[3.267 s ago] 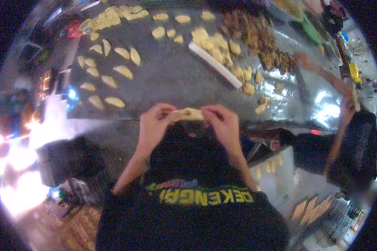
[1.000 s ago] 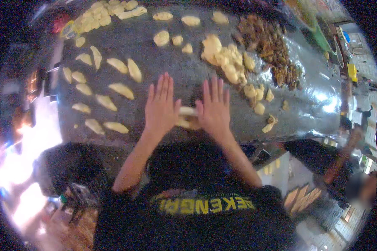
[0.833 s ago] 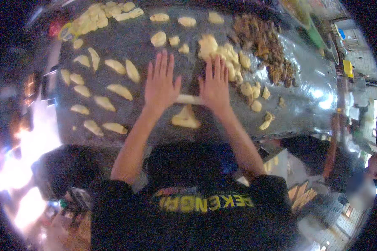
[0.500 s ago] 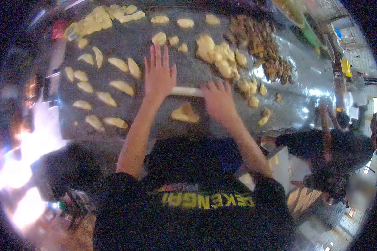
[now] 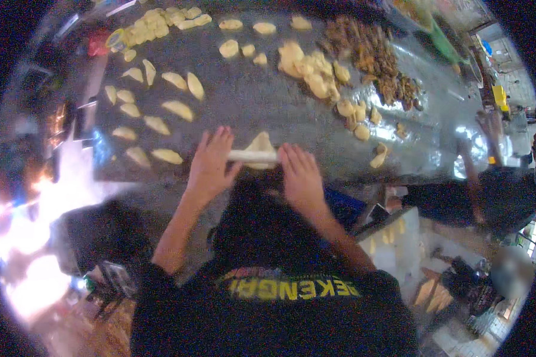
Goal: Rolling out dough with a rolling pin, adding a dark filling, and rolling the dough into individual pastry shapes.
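Note:
My left hand [image 5: 212, 159] and my right hand [image 5: 300, 174] hold the two ends of a pale rolling pin [image 5: 253, 156]. The left palm bears on its end with the fingers forward and the thumb out to the side. The right fingers reach over the other end. Under the pin lies a flattened piece of dough [image 5: 260, 143], its pointed part on the far side and a strip on my side. Both palms hide the pin's ends.
Several shaped dough pieces [image 5: 177, 110] lie at left on the dark table [image 5: 238, 89]. A dough heap [image 5: 308, 70] and brown filling pieces [image 5: 372, 53] are to the right. Cut dough lumps [image 5: 155, 27] sit far left. A co-worker's arm [image 5: 471, 178] reaches in at right.
Both hands brought the rolling pin toward me, from beyond the dough piece onto it. The left hand drew back from far forward. The dough under the pin looks flatter and differently placed.

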Available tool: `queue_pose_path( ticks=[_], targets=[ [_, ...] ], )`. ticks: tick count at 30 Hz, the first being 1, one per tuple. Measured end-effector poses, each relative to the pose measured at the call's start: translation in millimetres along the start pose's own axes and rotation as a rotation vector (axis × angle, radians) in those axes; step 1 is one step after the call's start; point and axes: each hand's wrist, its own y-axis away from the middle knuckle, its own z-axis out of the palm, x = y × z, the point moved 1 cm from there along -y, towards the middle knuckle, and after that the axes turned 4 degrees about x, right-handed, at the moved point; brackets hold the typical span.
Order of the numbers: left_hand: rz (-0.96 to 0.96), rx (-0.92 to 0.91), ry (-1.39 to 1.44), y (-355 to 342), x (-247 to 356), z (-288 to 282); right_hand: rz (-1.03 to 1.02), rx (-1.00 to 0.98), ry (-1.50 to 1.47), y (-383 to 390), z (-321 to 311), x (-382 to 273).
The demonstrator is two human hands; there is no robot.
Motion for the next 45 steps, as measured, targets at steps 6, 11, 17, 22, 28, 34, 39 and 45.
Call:
queue_pose_path(
  ticks=[6,11,17,22,28,34,39,45],
  targets=[
    [0.234,-0.113,-0.037,15.7,-21.9,12.7,-0.181,-0.063,-0.026,-22.2,-21.5,17.8],
    [0.072,0.141,-0.119,4.4,-3.6,15.1,-0.144,-0.001,-0.012,-28.7,-5.7,28.5],
    [-0.061,0.1,-0.05,10.0,3.5,19.6,-0.126,0.023,-0.072,-25.2,5.1,26.7],
    [-0.177,0.141,-0.03,-38.3,-4.1,26.0,0.114,-0.038,0.119,-64.8,17.0,22.9],
    [-0.135,0.301,-0.109,-128.2,-41.5,51.4,0.249,0.135,0.09,-139.8,32.4,72.0],
    [-0.16,0.344,-0.1,-141.6,-48.5,50.3,-0.093,-0.087,-0.047,-109.3,10.4,67.6],
    [-0.2,0.341,-0.138,-106.7,-43.7,45.4,-0.057,-0.323,0.09,-101.7,-5.3,54.2],
    [-0.143,0.139,-0.191,-30.4,6.2,32.5,-0.165,-0.089,-0.029,-37.3,7.5,47.9]
  ],
)
